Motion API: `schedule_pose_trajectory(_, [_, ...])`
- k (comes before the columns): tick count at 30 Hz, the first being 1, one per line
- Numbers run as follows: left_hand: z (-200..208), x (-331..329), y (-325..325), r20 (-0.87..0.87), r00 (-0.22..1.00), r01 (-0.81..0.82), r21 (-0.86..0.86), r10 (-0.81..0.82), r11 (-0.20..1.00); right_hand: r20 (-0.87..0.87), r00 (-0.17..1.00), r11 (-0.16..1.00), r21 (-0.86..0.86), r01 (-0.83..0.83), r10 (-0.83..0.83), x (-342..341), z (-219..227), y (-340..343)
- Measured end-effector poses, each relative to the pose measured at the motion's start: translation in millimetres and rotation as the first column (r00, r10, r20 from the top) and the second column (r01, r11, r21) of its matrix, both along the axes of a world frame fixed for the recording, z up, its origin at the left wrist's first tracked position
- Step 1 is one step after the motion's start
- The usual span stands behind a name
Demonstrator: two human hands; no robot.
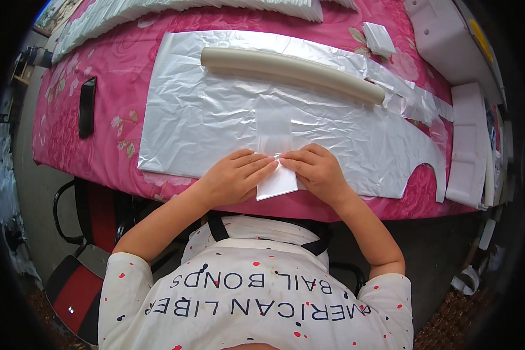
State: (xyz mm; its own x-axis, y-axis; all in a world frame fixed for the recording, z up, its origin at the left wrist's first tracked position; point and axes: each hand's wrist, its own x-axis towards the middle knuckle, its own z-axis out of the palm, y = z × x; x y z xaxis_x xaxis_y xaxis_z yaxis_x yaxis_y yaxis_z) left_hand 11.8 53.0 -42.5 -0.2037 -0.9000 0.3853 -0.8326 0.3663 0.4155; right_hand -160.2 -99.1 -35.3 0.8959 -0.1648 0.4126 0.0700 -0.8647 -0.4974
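A narrow, folded white plastic bag (276, 184) lies near the table's front edge, its lower end reaching toward me. My left hand (234, 177) pinches it from the left side, and my right hand (316, 171) does the same from the right. The fingertips of both hands nearly meet over its middle. Past my fingers, a strip of thin see-through plastic (273, 119) runs on toward the far side. Underneath is a large pile of flat, shiny white plastic bags (186, 116) with a rounded cut-out at its right end. Across the pile's far part rests a beige tube (291, 69).
A pink flowered cloth (122, 64) covers the table. At the left lies a black phone (87, 108). Long rows of folded white bags (175, 6) line the far edge, with a small folded stack (378, 39) at the far right. White foam boxes (468, 143) stand at the right. A red-and-black chair (76, 294) is at the lower left.
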Motion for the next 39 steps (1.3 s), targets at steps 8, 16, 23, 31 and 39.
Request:
schedule_pose_trajectory(8, [0,-10,4,-0.082,0.981,-0.176,0.006,0.175,0.984,0.011,1.0,0.997,0.075,0.022,-0.023,2,0,-2])
schedule_pose_trajectory(16, [4,-19,-1,-0.266,0.844,-0.406,0.253,0.466,0.878,-0.204,0.958,0.931,0.266,0.252,-0.201,5,7,1])
schedule_pose_trajectory(23, [9,-21,-18,-0.417,0.609,-0.533,0.413,0.674,0.738,-0.531,0.774,0.781,0.295,0.55,-0.344,33,18,-2])
schedule_pose_trajectory(31, [16,-6,-27,-0.38,0.569,-0.464,0.584,0.729,0.666,-0.731,0.656,0.657,0.403,0.637,-0.187,47,25,-17])
schedule_pose_trajectory(39, [11,-23,-33,0.004,0.934,-0.357,0.038,0.357,0.933,-0.765,0.617,0.686,0.35,0.638,-0.184,49,25,-19])
